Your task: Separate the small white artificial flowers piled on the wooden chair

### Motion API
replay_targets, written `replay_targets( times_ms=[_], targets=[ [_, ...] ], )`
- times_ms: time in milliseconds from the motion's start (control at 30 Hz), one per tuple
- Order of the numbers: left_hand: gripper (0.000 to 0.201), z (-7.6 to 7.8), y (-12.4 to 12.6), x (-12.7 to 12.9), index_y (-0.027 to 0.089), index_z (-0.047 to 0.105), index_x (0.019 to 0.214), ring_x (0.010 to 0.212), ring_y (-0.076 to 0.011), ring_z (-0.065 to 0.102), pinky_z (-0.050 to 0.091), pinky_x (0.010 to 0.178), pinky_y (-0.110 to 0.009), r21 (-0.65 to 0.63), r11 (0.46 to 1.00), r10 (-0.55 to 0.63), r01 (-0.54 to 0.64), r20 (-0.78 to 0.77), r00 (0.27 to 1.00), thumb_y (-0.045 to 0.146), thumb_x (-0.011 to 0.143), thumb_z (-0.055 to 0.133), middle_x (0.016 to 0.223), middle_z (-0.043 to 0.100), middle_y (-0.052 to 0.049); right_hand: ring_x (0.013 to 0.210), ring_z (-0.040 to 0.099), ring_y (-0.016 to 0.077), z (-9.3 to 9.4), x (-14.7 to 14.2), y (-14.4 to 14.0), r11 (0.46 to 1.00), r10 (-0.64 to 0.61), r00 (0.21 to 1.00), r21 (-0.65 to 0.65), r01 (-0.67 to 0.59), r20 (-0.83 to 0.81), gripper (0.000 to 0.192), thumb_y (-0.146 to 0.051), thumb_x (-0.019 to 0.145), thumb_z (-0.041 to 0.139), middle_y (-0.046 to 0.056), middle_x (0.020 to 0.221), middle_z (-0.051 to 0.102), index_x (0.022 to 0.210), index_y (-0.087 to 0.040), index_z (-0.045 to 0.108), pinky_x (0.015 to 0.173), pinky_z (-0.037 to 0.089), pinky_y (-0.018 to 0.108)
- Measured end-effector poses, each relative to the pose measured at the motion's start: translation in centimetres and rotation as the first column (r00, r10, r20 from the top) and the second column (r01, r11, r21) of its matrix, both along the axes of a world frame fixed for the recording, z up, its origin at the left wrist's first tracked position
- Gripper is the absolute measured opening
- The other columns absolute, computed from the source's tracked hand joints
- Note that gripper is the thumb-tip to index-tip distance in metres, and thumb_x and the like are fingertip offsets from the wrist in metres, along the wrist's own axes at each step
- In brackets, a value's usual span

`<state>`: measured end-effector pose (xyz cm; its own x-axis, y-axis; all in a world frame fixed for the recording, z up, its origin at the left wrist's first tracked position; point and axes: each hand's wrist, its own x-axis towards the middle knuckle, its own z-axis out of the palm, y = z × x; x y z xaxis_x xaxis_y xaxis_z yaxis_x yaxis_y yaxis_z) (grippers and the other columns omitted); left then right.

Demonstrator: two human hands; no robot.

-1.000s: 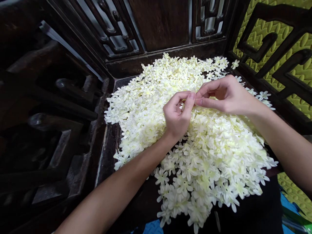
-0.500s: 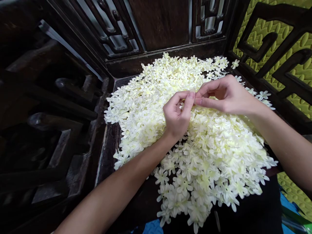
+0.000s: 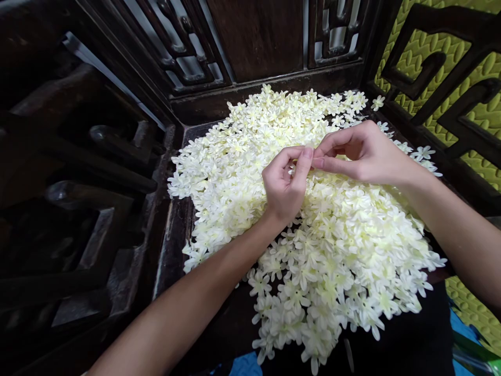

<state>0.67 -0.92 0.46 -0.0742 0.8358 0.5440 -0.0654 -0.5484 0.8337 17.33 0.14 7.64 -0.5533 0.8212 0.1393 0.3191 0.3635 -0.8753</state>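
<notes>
A big heap of small cream-white fabric flowers (image 3: pixel 313 230) covers the seat of a dark wooden chair (image 3: pixel 172 245). Both my hands hover over the middle of the heap with their fingertips meeting. My left hand (image 3: pixel 284 185) is curled, thumb and forefinger pinched on a small flower piece (image 3: pixel 291 169) that is mostly hidden by the fingers. My right hand (image 3: pixel 362 151) pinches at the same spot from the right; what lies between its fingertips is too small to make out.
The chair's carved dark backrest (image 3: pixel 258 36) rises behind the heap, and a carved armrest (image 3: pixel 450 68) stands at the right. More dark carved furniture (image 3: pixel 78 183) fills the left. Yellow-green quilted fabric (image 3: pixel 469 62) shows behind the armrest. Blue material (image 3: pixel 245 365) lies at the bottom edge.
</notes>
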Motion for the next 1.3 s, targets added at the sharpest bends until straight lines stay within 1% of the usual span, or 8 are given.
replay_targets(
  times_ms=[300,467,600,733,967,1067,1167,1300],
  targets=[
    [0.022,0.00,0.03,0.00,0.021,0.068,0.082,0.081,-0.0123,0.065,0.053,0.076,-0.028,-0.006,1.000,0.011,-0.011,-0.012,1.000,0.039,0.092,0.062,0.082,0.069,-0.001,0.047,0.040,0.0081,-0.13,0.04,0.02,1.000,0.004,1.000,0.008,-0.004,0.017,0.015,-0.032,0.087,0.074,0.004,0.073,0.068,0.090,-0.017,0.075,0.036,0.026,0.028],
    [0.020,0.01,0.03,-0.02,0.020,0.068,0.082,0.080,-0.0122,0.064,0.052,0.074,-0.028,-0.006,1.000,0.004,-0.004,-0.006,1.000,0.036,0.092,0.063,0.081,0.068,-0.001,0.044,0.038,0.0074,0.03,-0.08,-0.14,1.000,0.003,0.999,0.015,-0.004,0.040,0.017,-0.034,0.088,0.074,0.003,0.068,0.065,0.089,-0.017,0.075,0.034,0.025,0.028],
    [0.022,0.00,0.15,-0.14,0.020,0.066,0.079,0.071,-0.0101,0.060,0.048,0.065,-0.025,-0.023,1.000,-0.006,0.006,-0.024,1.000,0.037,0.092,0.063,0.074,0.066,0.000,0.045,0.040,0.0072,-0.15,-0.38,-0.17,0.999,0.013,0.999,0.030,-0.015,0.051,0.016,-0.033,0.088,0.074,0.001,0.066,0.065,0.086,-0.017,0.074,0.034,0.027,0.026],
    [0.030,-0.06,0.35,-0.26,0.019,0.061,0.071,0.060,-0.0080,0.051,0.040,0.055,-0.024,-0.054,0.998,-0.018,0.016,-0.050,0.999,0.041,0.091,0.063,0.064,0.058,0.002,0.045,0.042,0.0058,-0.58,-0.56,-0.04,0.997,0.036,0.997,0.065,-0.040,0.068,0.016,-0.032,0.089,0.073,0.001,0.068,0.066,0.085,-0.017,0.075,0.035,0.028,0.023],
    [0.027,0.07,0.28,-0.26,0.019,0.064,0.073,0.058,-0.0069,0.049,0.039,0.053,-0.022,-0.058,0.998,-0.014,0.012,-0.034,0.999,0.038,0.092,0.063,0.064,0.058,0.002,0.043,0.040,0.0044,-0.72,-0.39,0.20,0.998,0.043,0.999,0.051,-0.044,0.024,0.011,-0.027,0.086,0.076,-0.001,0.066,0.065,0.086,-0.016,0.075,0.035,0.027,0.021],
    [0.024,0.10,0.24,-0.14,0.019,0.068,0.079,0.064,-0.0073,0.057,0.046,0.058,-0.021,-0.019,1.000,-0.001,0.001,-0.016,1.000,0.036,0.094,0.060,0.069,0.063,0.001,0.046,0.043,0.0057,-0.71,-0.45,0.20,0.999,0.027,1.000,0.043,-0.026,-0.013,0.011,-0.027,0.088,0.074,0.001,0.071,0.067,0.089,-0.016,0.075,0.037,0.030,0.023],
    [0.020,-0.02,0.25,-0.05,0.020,0.072,0.087,0.078,-0.0097,0.067,0.054,0.071,-0.023,0.017,1.000,0.021,-0.021,0.005,1.000,0.034,0.094,0.060,0.081,0.071,-0.001,0.053,0.049,0.0086,-0.60,-0.56,0.15,0.999,-0.011,0.999,0.033,0.012,-0.033,0.011,-0.027,0.088,0.073,0.004,0.079,0.070,0.090,-0.017,0.074,0.041,0.035,0.025],
    [0.022,-0.21,0.29,-0.19,0.020,0.074,0.093,0.090,-0.0136,0.072,0.058,0.080,-0.027,0.020,0.999,0.051,-0.050,-0.016,0.999,0.034,0.095,0.058,0.093,0.076,-0.004,0.054,0.050,0.0099,-0.28,-0.63,0.03,0.998,-0.038,0.999,0.054,0.038,-0.008,0.010,-0.027,0.087,0.074,0.004,0.078,0.069,0.088,-0.017,0.074,0.042,0.036,0.027]
  ],
)
